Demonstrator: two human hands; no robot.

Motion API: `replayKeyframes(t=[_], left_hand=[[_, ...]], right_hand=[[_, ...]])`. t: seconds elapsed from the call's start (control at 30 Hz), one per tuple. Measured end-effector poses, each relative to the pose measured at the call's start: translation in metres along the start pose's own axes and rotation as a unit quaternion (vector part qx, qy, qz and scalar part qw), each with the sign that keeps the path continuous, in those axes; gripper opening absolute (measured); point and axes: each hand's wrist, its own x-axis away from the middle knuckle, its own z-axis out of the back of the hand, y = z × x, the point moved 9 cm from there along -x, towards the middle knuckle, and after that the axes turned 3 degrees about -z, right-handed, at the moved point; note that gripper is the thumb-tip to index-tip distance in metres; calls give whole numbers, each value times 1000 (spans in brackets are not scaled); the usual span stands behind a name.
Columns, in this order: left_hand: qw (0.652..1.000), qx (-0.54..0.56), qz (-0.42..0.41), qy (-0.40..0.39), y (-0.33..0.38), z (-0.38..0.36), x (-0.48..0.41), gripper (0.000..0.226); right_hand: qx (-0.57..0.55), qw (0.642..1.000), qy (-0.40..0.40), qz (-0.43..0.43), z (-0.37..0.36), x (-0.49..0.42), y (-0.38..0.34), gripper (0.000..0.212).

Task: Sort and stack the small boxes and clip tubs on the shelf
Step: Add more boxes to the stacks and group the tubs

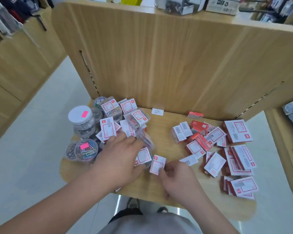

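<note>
On the wooden shelf (161,132) a heap of clear clip boxes with white and red labels (123,119) lies at the left, beside round clip tubs (82,122). My left hand (118,159) rests flat on that heap, its fingers spread over a labelled clear box (143,156). My right hand (178,176) pinches a small white box with a red frame (156,164) at the shelf's front middle. Several red and white small boxes (210,141) lie scattered at the right.
A tub of coloured clips with a pink tag (86,151) stands at the front left corner. A white price tag (157,111) and a lone red box (194,114) sit by the back panel. Larger box packs (238,132) lie along the right edge.
</note>
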Motion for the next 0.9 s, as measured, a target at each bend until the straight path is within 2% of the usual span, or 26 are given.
replayKeyframes(t=[0.1, 0.27, 0.37, 0.47, 0.57, 0.67, 0.73, 0.83, 0.9], left_hand=[[999, -21, 20, 20, 0, 4, -4, 49], [999, -44, 25, -4, 5, 0, -8, 52], [1000, -23, 8, 17, 15, 5, -9, 54], [996, 19, -67, 60, 57, 13, -23, 46], [992, 24, -123, 17, 107, -8, -44, 41], [994, -9, -99, -42, 125, -34, -62, 41], [994, -17, -92, -54, 124, -43, -66, 43], [996, 7, -87, -26, 116, -34, -63, 38], [994, 93, -48, 25, 101, -11, -55, 29]], right_hand=[[-17, 999, -26, -38, -6, 2, 10, 43], [10, 999, -34, -23, -4, 10, 8, 44], [47, 999, 23, -7, 25, 24, 7, 33], [43, 995, 93, 20, 63, 40, 6, 31], [16, 989, 145, 25, 94, 50, 16, 29], [-16, 982, 187, 27, 121, 51, 29, 20], [-17, 979, 197, 38, 134, 46, 31, 15], [-1, 978, 197, 66, 143, 29, 26, 10], [65, 975, 198, 75, 143, 11, 22, 15]])
